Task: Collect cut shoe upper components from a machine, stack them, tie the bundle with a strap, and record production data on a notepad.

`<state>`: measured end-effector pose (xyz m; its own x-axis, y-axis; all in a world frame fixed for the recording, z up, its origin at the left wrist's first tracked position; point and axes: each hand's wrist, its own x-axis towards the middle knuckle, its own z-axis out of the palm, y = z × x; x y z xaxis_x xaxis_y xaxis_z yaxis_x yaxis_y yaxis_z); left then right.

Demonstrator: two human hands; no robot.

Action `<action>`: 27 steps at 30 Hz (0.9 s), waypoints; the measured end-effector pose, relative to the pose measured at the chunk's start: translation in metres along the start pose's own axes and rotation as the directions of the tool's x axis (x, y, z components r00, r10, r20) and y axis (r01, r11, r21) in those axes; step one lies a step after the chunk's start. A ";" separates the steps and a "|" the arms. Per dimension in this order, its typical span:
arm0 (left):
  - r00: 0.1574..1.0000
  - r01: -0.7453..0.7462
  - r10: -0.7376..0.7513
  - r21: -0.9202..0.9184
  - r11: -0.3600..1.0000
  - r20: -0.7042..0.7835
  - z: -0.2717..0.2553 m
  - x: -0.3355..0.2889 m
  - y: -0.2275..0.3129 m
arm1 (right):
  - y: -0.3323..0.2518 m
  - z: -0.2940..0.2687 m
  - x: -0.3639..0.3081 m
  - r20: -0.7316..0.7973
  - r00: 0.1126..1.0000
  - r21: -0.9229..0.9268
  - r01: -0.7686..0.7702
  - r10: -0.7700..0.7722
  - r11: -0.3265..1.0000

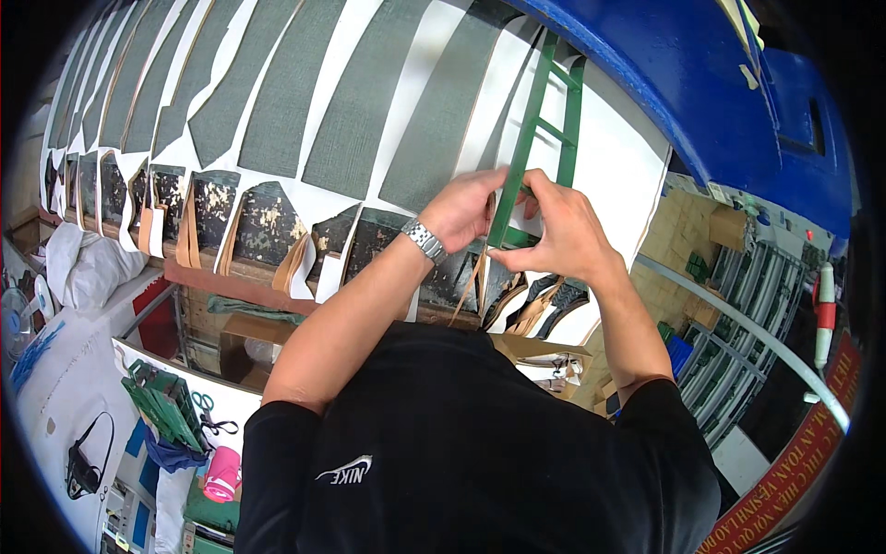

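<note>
A long, narrow green metal cutting die [528, 138] with short crossbars stands on a white layered sheet [604, 138]. My left hand [461, 210], with a silver watch on its wrist, grips the die's left side close to its near end. My right hand [568, 226] holds the same end from the right, thumb low and fingers curled over the frame; some fingertips are hidden behind it. Left of the die lie long dark grey cut-out areas [355, 102] between white strips of the sheet. Layered strip ends [535, 305] hang over the near edge below my hands.
A big blue machine part [637, 55] arches over the far right. Its worn black edge [268, 222] runs along the front of the sheet. To the lower left are green dies [164, 402], scissors [208, 411] and a pink roll [221, 474]. A grey rail [738, 319] curves at right.
</note>
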<state>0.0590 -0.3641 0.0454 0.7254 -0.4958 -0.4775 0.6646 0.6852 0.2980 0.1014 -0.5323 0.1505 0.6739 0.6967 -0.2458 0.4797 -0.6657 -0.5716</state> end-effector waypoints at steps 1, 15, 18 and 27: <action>1.000 0.001 -0.001 0.005 1.000 0.001 0.000 0.000 -0.001 | -0.001 0.000 0.000 0.015 1.000 -0.011 -0.008 0.009 1.000; 0.981 0.195 -0.164 0.498 0.845 -0.106 -0.061 -0.134 0.000 | 0.049 0.023 -0.102 -0.117 0.950 -0.096 -0.302 0.291 0.948; 0.982 0.188 -0.147 0.516 0.836 -0.119 -0.065 -0.152 -0.005 | 0.057 0.023 -0.104 -0.171 0.962 -0.237 -0.248 0.210 0.939; 0.992 0.121 -0.075 0.675 0.728 -0.097 -0.055 -0.157 -0.011 | 0.124 -0.024 0.077 -0.447 0.804 -0.067 -0.467 0.392 0.882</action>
<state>-0.0722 -0.2650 0.0716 0.6526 -0.4915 -0.5766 0.6926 0.0784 0.7171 0.2262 -0.5673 0.0797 0.9811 0.1800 -0.0714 0.1462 -0.9302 -0.3366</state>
